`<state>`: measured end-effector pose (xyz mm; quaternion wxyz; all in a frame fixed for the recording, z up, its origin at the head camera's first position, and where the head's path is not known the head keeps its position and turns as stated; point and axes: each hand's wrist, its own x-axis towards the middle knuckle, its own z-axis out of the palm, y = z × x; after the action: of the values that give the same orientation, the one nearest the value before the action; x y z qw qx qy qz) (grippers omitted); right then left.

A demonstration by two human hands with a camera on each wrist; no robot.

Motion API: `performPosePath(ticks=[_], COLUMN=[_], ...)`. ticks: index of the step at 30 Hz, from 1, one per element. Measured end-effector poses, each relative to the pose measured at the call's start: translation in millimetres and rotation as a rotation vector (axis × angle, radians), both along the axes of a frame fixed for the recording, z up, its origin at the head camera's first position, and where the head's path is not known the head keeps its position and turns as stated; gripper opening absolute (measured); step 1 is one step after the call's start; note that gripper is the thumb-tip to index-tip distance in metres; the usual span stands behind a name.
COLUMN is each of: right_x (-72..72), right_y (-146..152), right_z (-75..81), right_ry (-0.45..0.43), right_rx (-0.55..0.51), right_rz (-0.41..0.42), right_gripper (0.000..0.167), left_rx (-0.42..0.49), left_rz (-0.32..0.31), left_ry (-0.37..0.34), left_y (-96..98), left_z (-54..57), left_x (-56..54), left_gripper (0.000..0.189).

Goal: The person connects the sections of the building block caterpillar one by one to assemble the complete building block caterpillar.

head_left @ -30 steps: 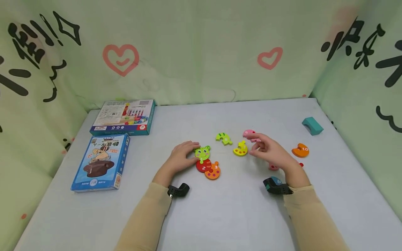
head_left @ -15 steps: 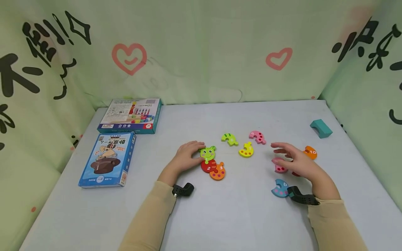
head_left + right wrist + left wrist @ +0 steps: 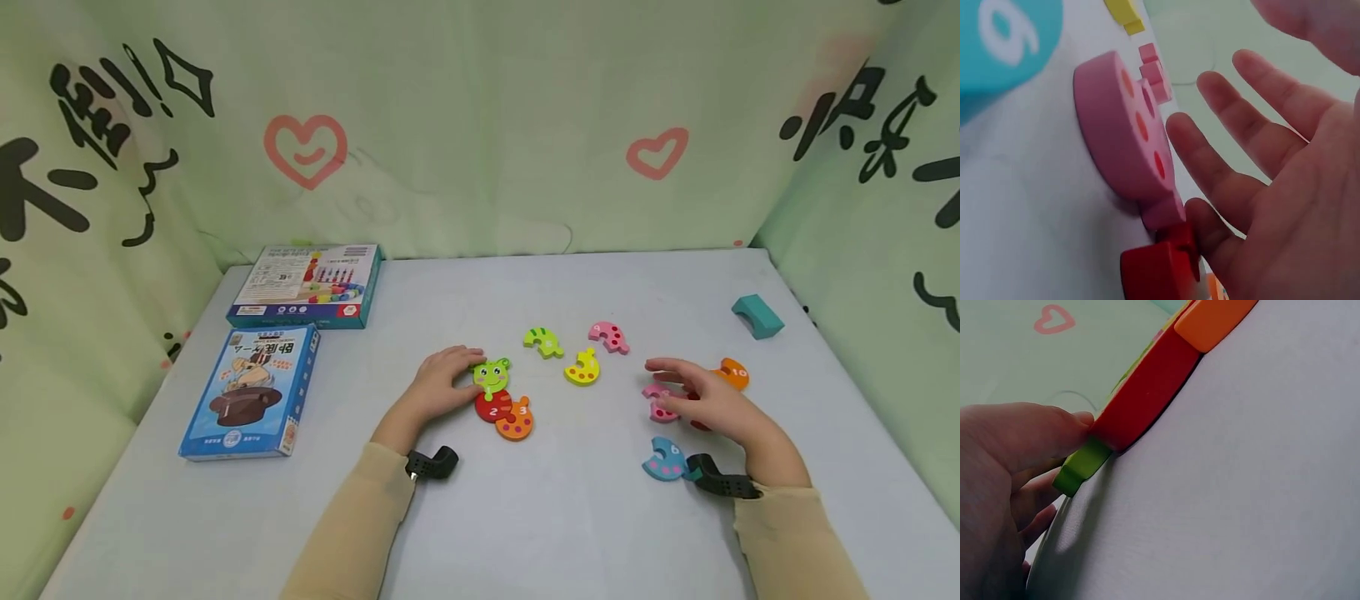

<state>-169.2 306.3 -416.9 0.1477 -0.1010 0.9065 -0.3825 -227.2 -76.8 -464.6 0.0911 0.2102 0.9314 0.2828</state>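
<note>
My left hand (image 3: 442,379) pinches the green caterpillar head piece (image 3: 492,375) between thumb and fingers. In the left wrist view the thumb lies at the edge of the green piece (image 3: 1085,465), beside the red piece (image 3: 1147,387). Joined below the head are the red puzzle piece numbered 2 (image 3: 491,407) and the orange one numbered 3 (image 3: 516,421). On the right, my right hand (image 3: 708,400) hovers with spread fingers, holding nothing. Under it lie a pink spotted piece (image 3: 1110,128) and a red piece (image 3: 1154,272), largely covered in the head view. A blue piece (image 3: 664,460) sits near that wrist.
Loose green (image 3: 543,342), yellow (image 3: 582,367) and pink (image 3: 609,336) pieces lie mid-table. Beyond the right hand are an orange piece (image 3: 733,373) and a teal arched block (image 3: 757,316). Two boxes, one blue (image 3: 247,392) and one teal-edged (image 3: 307,283), occupy the left side.
My right hand has drawn back rightward from the far pink piece and now hovers over the nearer pink and red ones. The left hand stays at the green head; the camera view shifts slightly.
</note>
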Motion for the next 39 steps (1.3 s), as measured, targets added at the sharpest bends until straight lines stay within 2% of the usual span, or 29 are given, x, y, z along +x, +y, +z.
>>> performPosePath(ticks=[8,13,25,35,39], right_x=[1.6,0.8,-3.6,-2.0,-0.8], right_y=[8.1,10.1,4.7,2.3,-1.4], right_z=[-4.4,-8.5,-11.5,-10.9,-7.1], right_ry=[-0.066,-0.077,-0.023,-0.032,-0.003], right_rx=[0.049,0.064,0.155,0.165,0.156], right_rz=[0.024,0.06,0.094,0.052,0.06], right_gripper=[0.062,0.068,0.064,0.06,0.059], left_rx=[0.01,0.002,0.013,0.013,0.024], left_rz=[-0.01,-0.008,-0.009,0.0,0.0], left_ry=[0.005,0.012,0.015,0.016,0.015], left_y=[2.1,1.4,-0.5,-0.6,-0.5], left_z=[3.7,4.8,3.9,2.4,1.6], left_x=[-1.3,-2.5,-4.1,-1.7,-0.6], left_gripper=[0.047,0.048,0.047,0.047,0.047])
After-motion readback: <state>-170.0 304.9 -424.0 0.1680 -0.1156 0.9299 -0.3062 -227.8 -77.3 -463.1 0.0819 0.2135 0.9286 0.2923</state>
